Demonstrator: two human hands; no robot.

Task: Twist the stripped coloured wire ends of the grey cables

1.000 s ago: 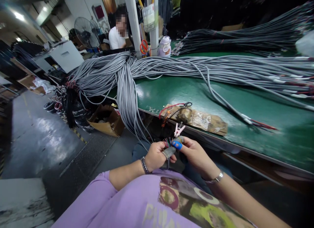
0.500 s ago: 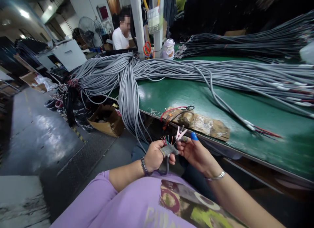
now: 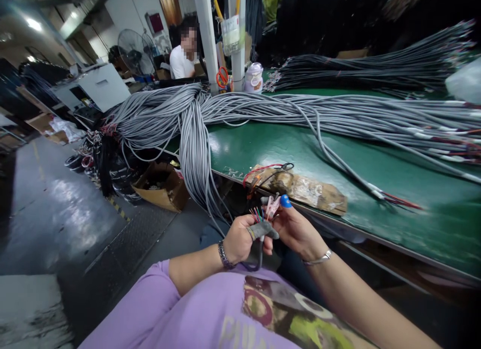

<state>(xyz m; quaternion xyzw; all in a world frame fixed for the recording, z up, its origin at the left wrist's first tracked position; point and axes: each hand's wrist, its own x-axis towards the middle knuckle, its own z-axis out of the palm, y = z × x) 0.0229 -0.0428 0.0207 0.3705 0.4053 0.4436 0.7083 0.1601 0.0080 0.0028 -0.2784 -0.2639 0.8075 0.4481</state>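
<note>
My left hand (image 3: 237, 240) is closed round the end of a grey cable (image 3: 258, 253), with a grey finger cot on the thumb. Thin coloured wires (image 3: 257, 214) fan out of the cable end above that fist. My right hand (image 3: 296, 227) sits just to the right, fingers curled at the wire tips, a blue finger cot (image 3: 285, 201) on one fingertip. A pink clip (image 3: 272, 206) hangs from the bench edge right beside the wires. Both hands hover below the front edge of the green bench (image 3: 263, 148).
A thick bundle of grey cables (image 3: 195, 133) drapes over the bench and down its left side. A taped cardboard pad (image 3: 300, 184) with red and black leads lies near the edge. A cardboard box (image 3: 160, 186) stands on the floor. A person in white (image 3: 180, 58) sits far back.
My right hand, which touched the wire ends a second ago, lifted off slightly and then came back close to them. The left hand has kept its hold on the cable.
</note>
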